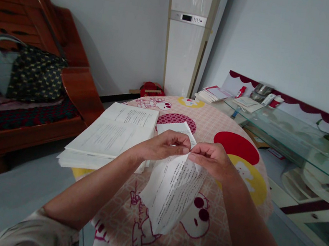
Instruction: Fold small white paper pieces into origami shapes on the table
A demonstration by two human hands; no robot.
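Observation:
A creased sheet of printed paper [172,188] hangs over the near half of the round table, pinched at its upper edge by both hands. My left hand [168,145] grips it with thumb and forefinger. Right beside it, fingertips nearly touching, my right hand [212,159] pinches the same edge. Behind the hands another printed sheet [178,128] lies on the cloth, partly hidden. Left of my left hand rests a thick stack of printed pages [109,130], opened flat like a book.
The table wears a pink patterned tablecloth [209,120]. On the right stands a glass-topped cabinet [295,137] with papers, a red bottle [240,92] and a cup [276,101]. A wooden bench [77,86] holding bags is at left. A tall air conditioner [182,50] fills the corner.

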